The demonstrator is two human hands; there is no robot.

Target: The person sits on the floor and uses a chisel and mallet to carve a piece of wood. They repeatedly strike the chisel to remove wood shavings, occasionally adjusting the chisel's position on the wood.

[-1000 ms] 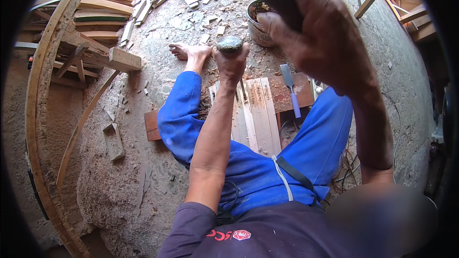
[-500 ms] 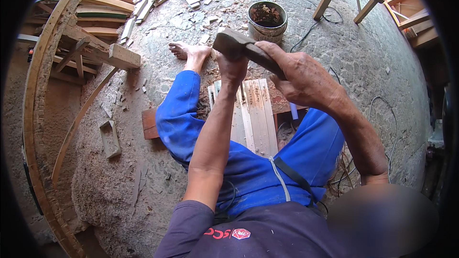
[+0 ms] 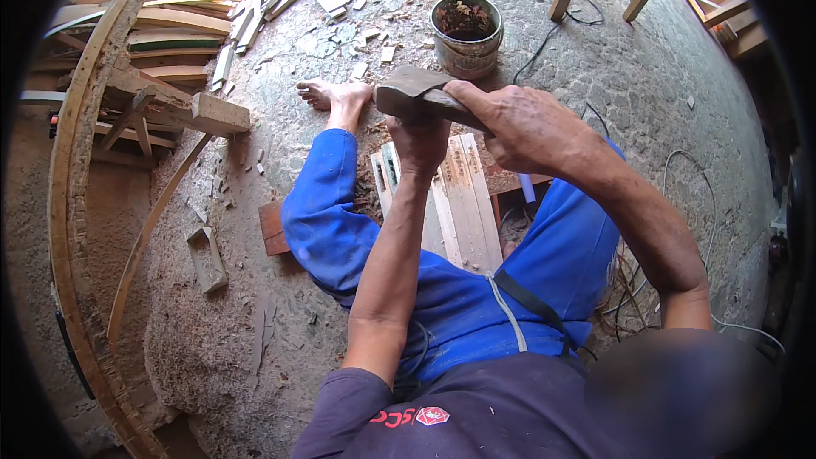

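Observation:
My right hand [image 3: 510, 123] is wrapped round the wooden handle of a hatchet [image 3: 412, 89], whose dark, heavy head points left. Right below that head is my left hand [image 3: 416, 144], closed in a fist; the hatchet's head covers its fingers and whatever they hold. Between my legs lie pale wooden boards [image 3: 466, 204] side by side, with narrow slots and brownish marks near their far end. Both hands are above the far end of these boards.
A dirty bucket [image 3: 467, 38] stands beyond my hands. Wood offcuts [image 3: 255, 21] are heaped at the far left. A long curved timber [image 3: 72, 204] runs along the left, and a small wooden box [image 3: 206, 260] rests on the floor. A cable [image 3: 710, 212] trails at right.
The hatchet's head has come down slightly, closer over my left fist. My view has shifted a little, while both grips look the same.

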